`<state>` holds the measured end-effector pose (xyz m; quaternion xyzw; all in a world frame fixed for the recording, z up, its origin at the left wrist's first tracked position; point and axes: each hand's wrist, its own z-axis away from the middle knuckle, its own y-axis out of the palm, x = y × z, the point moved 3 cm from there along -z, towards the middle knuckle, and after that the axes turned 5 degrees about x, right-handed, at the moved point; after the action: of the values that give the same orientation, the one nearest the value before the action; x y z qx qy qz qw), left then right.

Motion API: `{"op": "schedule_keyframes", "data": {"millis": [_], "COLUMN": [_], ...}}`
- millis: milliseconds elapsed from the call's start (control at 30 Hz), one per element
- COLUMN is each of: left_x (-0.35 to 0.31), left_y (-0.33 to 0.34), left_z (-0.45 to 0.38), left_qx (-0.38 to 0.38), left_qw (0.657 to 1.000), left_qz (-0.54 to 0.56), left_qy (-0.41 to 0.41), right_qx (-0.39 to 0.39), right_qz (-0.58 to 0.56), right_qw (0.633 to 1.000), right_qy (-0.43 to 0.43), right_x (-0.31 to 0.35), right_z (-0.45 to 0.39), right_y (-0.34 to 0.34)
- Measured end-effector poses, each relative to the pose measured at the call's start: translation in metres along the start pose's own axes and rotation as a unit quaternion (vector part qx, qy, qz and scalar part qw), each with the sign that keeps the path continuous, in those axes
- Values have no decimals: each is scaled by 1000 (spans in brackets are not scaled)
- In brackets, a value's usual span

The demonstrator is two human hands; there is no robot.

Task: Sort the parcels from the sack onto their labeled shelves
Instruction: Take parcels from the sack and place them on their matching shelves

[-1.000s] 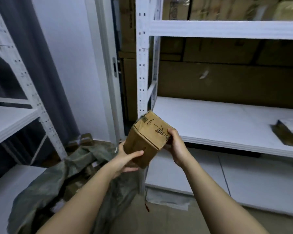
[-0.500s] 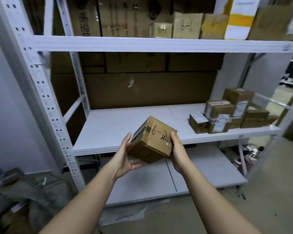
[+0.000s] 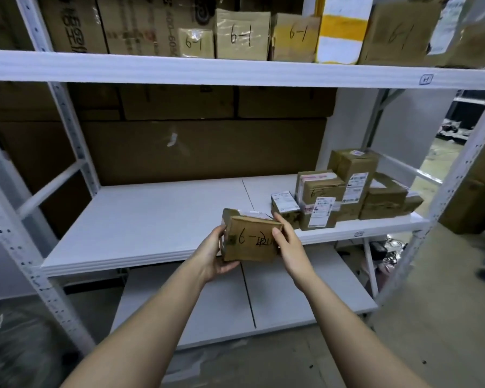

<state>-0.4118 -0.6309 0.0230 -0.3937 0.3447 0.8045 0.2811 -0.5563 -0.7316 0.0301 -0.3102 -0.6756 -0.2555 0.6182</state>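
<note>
White metal rack (image 3: 67, 152) with three boards visible. Top shelf (image 3: 235, 70): a row of upright parcels (image 3: 242, 35), several marked "6-1" by hand, with large cartons behind them. Middle shelf (image 3: 151, 219): bare on its left part, with a cluster of small parcels (image 3: 345, 189) stacked at its right end, some bearing white labels. Bottom shelf (image 3: 277, 298): two white panels, just above a concrete floor (image 3: 403, 331). Brown cartons (image 3: 196, 149) line the back of the rack.

Both forearms reach up from the lower edge. The box (image 3: 251, 240) is held in front of the middle shelf's front edge, near the cluster and apart from it. The left hand (image 3: 212, 256) cups its left side and underside, fingers curled beneath. The right hand (image 3: 287, 245) grips its right side, thumb on the near face and fingers round the far edge.

The near face reads "6-" followed by a scribbled, unreadable mark. At lower left, a dark greenish mass (image 3: 14, 345) is blurred and cut off by the frame. The room beyond the right post is too blurred to make out.
</note>
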Motion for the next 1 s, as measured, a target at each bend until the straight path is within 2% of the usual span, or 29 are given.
{"op": "schedule_keyframes", "data": {"millis": [267, 367, 433, 667, 800, 1000], "left_x": [-4, -7, -9, -12, -4, 8], "left_y": [22, 24, 26, 17, 14, 17], "left_z": [-66, -100, -123, -196, -220, -243], "left_qx": [-14, 0, 13, 35, 31, 2], "left_qw": [995, 993, 994, 997, 997, 998], "left_qz": [-96, -117, -107, -31, -26, -44], "left_qy": [25, 34, 33, 64, 58, 48], "right_qx": [-26, -29, -35, -81, -129, -151], "right_qz": [12, 57, 76, -16, -65, -11], "right_qw": [1000, 998, 996, 996, 987, 983], "right_qy": [13, 5, 2, 34, 68, 100], "right_x": [-40, -52, -61, -88, -110, -130], "right_z": [-44, -72, -91, -155, -170, -178], "right_y": [-32, -37, -37, -35, -37, -51]}}
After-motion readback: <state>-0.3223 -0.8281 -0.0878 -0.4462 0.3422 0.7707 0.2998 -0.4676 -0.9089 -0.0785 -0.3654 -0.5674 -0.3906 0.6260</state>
